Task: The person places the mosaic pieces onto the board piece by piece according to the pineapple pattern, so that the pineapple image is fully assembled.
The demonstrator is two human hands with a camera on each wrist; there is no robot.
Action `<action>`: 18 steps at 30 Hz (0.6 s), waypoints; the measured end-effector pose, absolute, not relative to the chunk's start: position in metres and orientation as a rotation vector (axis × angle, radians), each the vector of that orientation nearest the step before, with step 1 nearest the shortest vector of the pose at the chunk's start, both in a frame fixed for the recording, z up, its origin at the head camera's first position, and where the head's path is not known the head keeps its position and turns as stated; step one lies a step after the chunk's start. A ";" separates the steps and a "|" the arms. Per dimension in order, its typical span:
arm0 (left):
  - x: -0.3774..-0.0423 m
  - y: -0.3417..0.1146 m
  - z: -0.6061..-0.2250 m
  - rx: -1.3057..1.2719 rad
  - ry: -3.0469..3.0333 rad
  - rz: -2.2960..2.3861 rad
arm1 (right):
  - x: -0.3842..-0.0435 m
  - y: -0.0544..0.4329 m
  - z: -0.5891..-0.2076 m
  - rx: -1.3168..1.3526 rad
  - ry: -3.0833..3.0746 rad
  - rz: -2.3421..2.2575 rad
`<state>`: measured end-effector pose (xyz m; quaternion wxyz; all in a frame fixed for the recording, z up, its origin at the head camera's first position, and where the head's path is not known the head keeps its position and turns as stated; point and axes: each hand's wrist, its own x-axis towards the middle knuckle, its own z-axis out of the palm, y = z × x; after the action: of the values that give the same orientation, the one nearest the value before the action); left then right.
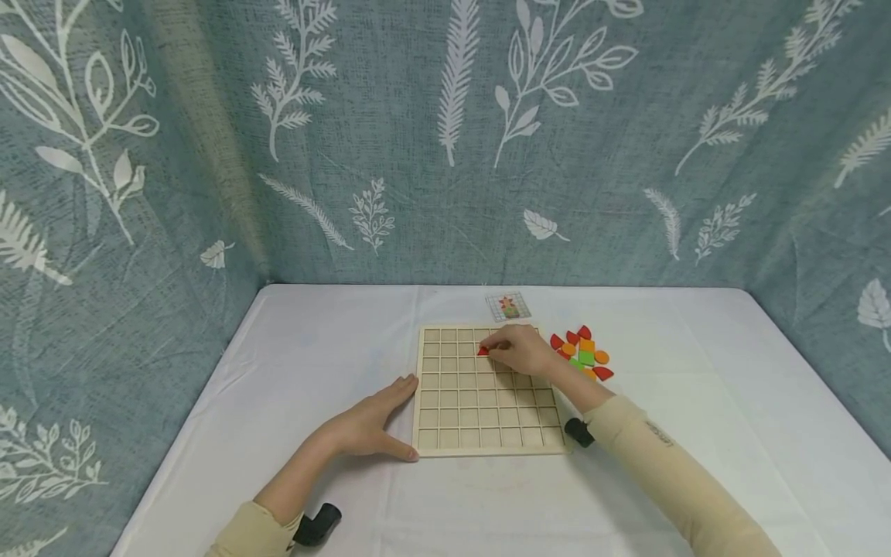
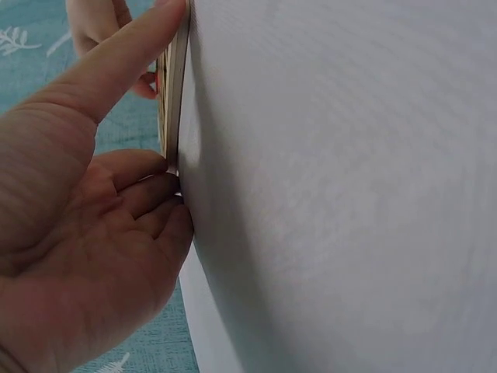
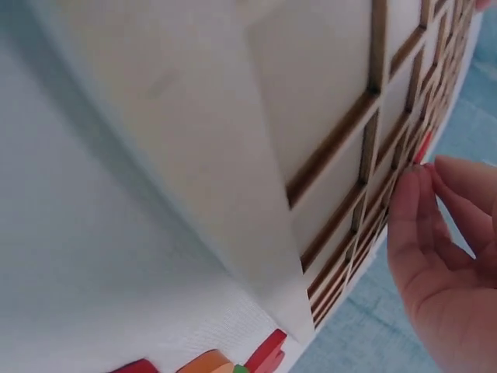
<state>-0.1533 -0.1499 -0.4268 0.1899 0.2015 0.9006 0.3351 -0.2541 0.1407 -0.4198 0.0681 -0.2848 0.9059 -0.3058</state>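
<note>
A wooden grid board (image 1: pixel 449 418) lies on the white table, divided into many square cells. My right hand (image 1: pixel 522 352) is over its upper part and pinches a small red piece (image 1: pixel 483 351) at the fingertips, right at the grid. In the right wrist view, only a sliver of that red piece (image 3: pixel 424 146) shows past the fingers (image 3: pixel 409 206). At the board's left side, my left hand (image 1: pixel 365 425) is spread, thumb by the near corner and fingertips along the edge. The left wrist view shows this hand (image 2: pixel 85 233) touching the board's rim (image 2: pixel 178 93).
Several red, orange and green pieces (image 1: pixel 587 357) lie loose right of the board. A small card with a coloured picture on a grid (image 1: pixel 508 306) is behind it. Black wrist devices (image 1: pixel 319 524) show by both forearms. A leaf-patterned curtain (image 1: pixel 418 216) hangs behind the table.
</note>
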 end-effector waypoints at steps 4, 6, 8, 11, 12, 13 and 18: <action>-0.153 -0.149 -0.426 0.563 2.528 0.946 | -0.249 0.153 -0.416 -0.767 2.733 -0.999; -0.153 -0.148 -0.426 0.558 2.528 0.947 | -0.248 0.165 -0.416 -0.701 2.762 -1.047; -0.154 -0.148 -0.426 0.554 2.530 0.943 | -0.247 0.181 -0.416 -0.622 2.793 -1.089; -0.154 -0.148 -0.425 0.549 2.532 0.937 | -0.247 0.209 -0.418 -0.488 2.832 -1.113; -0.154 -0.148 -0.425 0.549 2.532 0.935 | -0.246 0.218 -0.417 -0.435 2.843 -1.112; -0.154 -0.149 -0.425 0.549 2.531 0.934 | -0.246 0.227 -0.417 -0.384 2.859 -1.100; -0.154 -0.150 -0.424 0.549 2.528 0.936 | -0.247 0.260 -0.418 -0.128 2.917 -1.047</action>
<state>-0.1544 -0.1498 -0.4239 0.1941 0.1956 0.9015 0.3337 -0.2471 0.2599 -0.4176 0.0196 -0.0412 0.9402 -0.3376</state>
